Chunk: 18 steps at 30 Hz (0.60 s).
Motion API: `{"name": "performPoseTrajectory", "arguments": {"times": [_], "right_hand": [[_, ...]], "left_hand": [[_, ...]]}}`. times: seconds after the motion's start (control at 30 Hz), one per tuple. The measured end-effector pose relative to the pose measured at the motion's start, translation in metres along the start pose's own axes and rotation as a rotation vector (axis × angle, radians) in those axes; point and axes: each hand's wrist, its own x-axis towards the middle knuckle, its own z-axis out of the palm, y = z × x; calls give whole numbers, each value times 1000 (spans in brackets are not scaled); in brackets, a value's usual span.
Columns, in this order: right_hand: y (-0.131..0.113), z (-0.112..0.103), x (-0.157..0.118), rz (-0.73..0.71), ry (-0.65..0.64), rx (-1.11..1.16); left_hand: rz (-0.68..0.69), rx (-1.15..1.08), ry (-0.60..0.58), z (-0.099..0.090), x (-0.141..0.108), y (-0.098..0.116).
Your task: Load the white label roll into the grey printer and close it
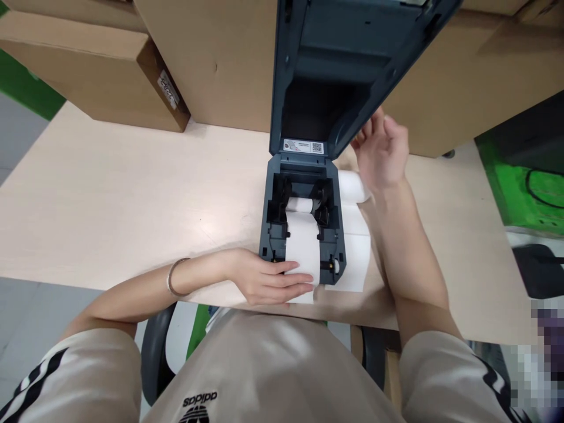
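Note:
A dark blue-grey printer (265, 235) stands on the table with its lid (343, 53) raised. Inside it sits a small white paper roll (299, 204), and a white strip (302, 241) runs from there over the front edge. My left hand (268, 279) lies across the strip at the printer's front, fingers stretched out and resting on the paper. My right hand (383, 150) is at the right edge of the raised lid, its fingers partly hidden behind it. Beside the printer on the right, a larger white roll (352, 187) lies with its paper unrolled toward me.
Cardboard boxes (97, 76) stand along the back of the light wooden table (132, 200). At the right are a green surface (520, 194) with a black cable and a dark object (540, 270). A chair arm (156, 352) is below the table edge.

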Motion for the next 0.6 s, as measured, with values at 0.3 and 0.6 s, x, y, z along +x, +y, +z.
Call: {"name": "performPoseTrajectory", "arguments": {"times": [0.3, 0.6], "right_hand": [[-6, 11, -7, -28, -19, 342], [-14, 8, -9, -7, -27, 285]], "left_hand": [[-42, 42, -15, -1, 1, 0], [-183, -3, -66, -8, 7, 6]]}}
